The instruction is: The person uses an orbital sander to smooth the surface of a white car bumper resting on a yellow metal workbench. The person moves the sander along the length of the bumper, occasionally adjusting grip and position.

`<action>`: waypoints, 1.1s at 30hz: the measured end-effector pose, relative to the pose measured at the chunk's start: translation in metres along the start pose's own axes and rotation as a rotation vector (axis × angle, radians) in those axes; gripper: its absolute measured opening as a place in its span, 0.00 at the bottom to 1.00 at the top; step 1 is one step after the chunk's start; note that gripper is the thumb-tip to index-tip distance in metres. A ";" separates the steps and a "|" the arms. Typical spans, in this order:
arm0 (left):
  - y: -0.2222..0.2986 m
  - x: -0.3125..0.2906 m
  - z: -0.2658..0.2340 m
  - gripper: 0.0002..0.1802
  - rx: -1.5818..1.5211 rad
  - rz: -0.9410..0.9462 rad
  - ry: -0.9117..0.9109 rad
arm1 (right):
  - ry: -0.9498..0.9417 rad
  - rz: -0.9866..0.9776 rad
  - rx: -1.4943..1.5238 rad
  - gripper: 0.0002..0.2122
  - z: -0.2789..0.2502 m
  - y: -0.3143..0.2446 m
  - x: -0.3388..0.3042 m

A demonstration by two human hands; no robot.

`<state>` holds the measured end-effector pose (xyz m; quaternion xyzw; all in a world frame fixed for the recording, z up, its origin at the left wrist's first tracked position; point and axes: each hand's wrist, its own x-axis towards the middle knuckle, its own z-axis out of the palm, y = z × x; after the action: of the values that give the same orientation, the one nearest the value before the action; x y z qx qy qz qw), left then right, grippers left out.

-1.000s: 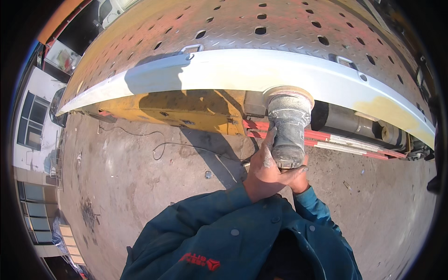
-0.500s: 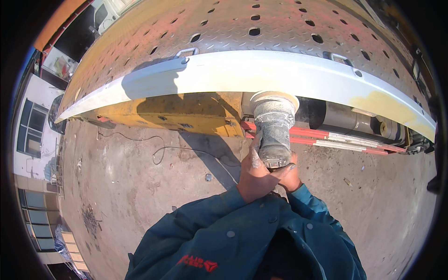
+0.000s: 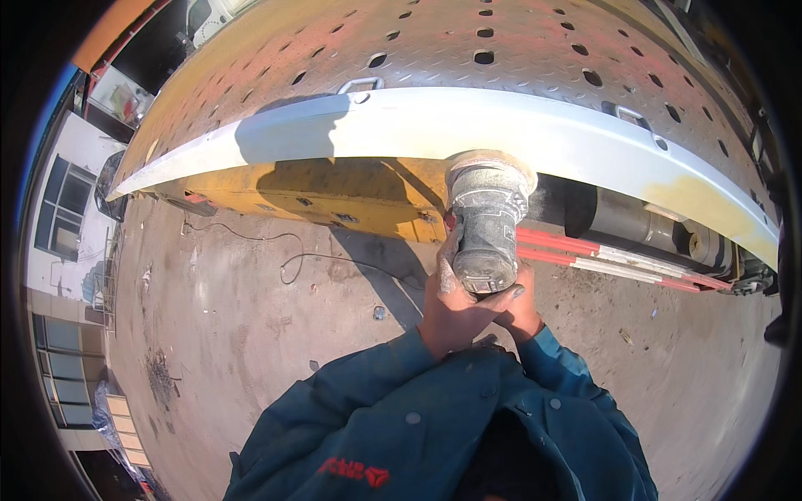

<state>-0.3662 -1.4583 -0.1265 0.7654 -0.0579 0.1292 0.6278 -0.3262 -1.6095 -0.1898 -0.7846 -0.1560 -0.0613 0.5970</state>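
Note:
Both my hands grip a dusty grey power sander point(image 3: 484, 225) held upright in front of my chest. My left hand point(image 3: 449, 302) wraps its body from the left and below. My right hand point(image 3: 524, 307) holds it from the right, mostly hidden behind the tool. The sander's round pad point(image 3: 491, 161) presses against the lower edge of a long white-grey side rail point(image 3: 418, 125) of a truck bed. Above the rail lies a perforated, rusty orange checker-plate deck point(image 3: 468, 50). My dark teal jacket sleeves point(image 3: 401, 392) fill the lower part of the view.
A yellow chassis part point(image 3: 334, 196) sits under the rail, with a red-and-white striped bar point(image 3: 618, 255) and a grey cylinder tank point(image 3: 635, 225) to the right. A black cable point(image 3: 284, 250) snakes over the dusty concrete ground point(image 3: 234, 334). A building with windows point(image 3: 67, 209) stands at the left.
The sander and both hands have shifted slightly left along the rail's lower edge; the grip on the tool is unchanged.

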 end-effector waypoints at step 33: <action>-0.006 0.014 -0.038 0.62 -0.094 0.043 0.066 | -0.013 0.026 -0.012 0.29 0.032 -0.031 0.020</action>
<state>-0.3566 -1.4187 -0.1215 0.7289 -0.0596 0.1650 0.6617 -0.3199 -1.5682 -0.1643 -0.7906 -0.1495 -0.0493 0.5918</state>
